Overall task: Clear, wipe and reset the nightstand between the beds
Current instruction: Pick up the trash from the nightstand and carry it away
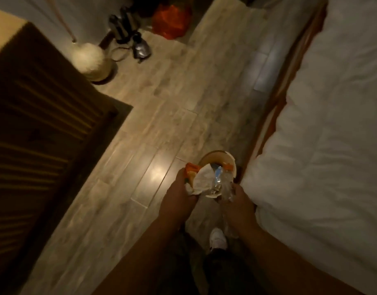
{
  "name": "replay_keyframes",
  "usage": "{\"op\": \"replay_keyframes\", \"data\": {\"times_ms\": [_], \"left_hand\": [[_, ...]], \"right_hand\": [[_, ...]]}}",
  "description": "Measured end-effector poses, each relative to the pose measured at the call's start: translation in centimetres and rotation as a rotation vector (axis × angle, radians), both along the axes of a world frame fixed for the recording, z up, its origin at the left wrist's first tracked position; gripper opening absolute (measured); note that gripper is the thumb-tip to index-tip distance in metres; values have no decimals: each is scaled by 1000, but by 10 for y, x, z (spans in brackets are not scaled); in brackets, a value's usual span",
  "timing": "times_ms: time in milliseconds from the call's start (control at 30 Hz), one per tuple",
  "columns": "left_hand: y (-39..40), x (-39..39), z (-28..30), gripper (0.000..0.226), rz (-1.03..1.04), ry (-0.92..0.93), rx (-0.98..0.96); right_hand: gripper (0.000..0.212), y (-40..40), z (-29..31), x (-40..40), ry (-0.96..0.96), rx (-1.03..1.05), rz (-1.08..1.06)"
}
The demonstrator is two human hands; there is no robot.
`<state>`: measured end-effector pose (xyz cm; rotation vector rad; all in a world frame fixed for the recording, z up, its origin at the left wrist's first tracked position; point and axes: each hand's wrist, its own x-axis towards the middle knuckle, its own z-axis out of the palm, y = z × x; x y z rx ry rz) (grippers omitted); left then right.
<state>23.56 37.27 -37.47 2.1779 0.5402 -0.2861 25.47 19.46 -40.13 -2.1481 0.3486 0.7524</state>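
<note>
Head view: both hands are low in front of the person, over the wooden floor [157, 116] beside the white bed [332, 124], carrying what looks like rubbish off the nightstand. The left hand [179, 194] has its grip closed on a crumpled white tissue [201, 180] and an orange wrapper [191, 168]. The right hand [239, 199] has its grip closed on a clear plastic bottle [222, 182].

Directly beyond both grips, and below them, sits a small round bin [215, 156] on the floor with its mouth facing up; the held rubbish overlaps its nearer rim. The bottle's long axis runs from the right grip forward and slightly left, its far end over the bin mouth. Both grips look about equally near the bin, one to either side of its centre line.

I judge this to be the clearing step, and that letting go should drop everything in. The nightstand itself is out of frame.
</note>
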Motion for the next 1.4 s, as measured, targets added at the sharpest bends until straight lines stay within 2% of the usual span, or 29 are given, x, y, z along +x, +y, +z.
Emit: {"op": "replay_keyframes", "data": {"times_ms": [100, 167, 300, 367, 433, 667, 833, 1000, 1067, 1167, 1267, 1400], "left_hand": [[-4, 39, -68, 57, -47, 95, -95], [-4, 56, -118, 61, -98, 179, -144], [1, 81, -206, 64, -148, 243, -198], [3, 92, -241, 69, -144, 258, -219], [2, 104, -278, 72, -128, 274, -250], [-14, 132, -370, 78, -217, 309, -188], [-25, 142, -402, 82, -262, 304, -126], [-29, 149, -401, 100, -262, 318, -254], [-28, 152, -397, 94, -241, 313, -316], [-26, 153, -392, 70, -229, 296, -368], [-25, 151, -388, 57, -308, 311, -324], [-26, 145, -378, 48, -362, 256, -308]], "right_hand": [[52, 15, -57, 9, 10, 22, -160], [57, 27, -94, 17, 19, 35, -230], [27, 45, -166, 44, 11, 78, -423], [31, 48, -198, 53, -5, 60, -439], [43, 48, -230, 62, -9, 17, -445], [47, 52, -328, 83, -50, -67, -551], [49, 51, -363, 89, -51, -81, -601], [57, 47, -366, 93, -53, -102, -554], [63, 46, -364, 95, -64, -112, -547], [61, 46, -364, 95, -54, -176, -494], [55, 44, -364, 91, -35, -188, -445], [59, 42, -356, 82, -24, -179, -424]]}}
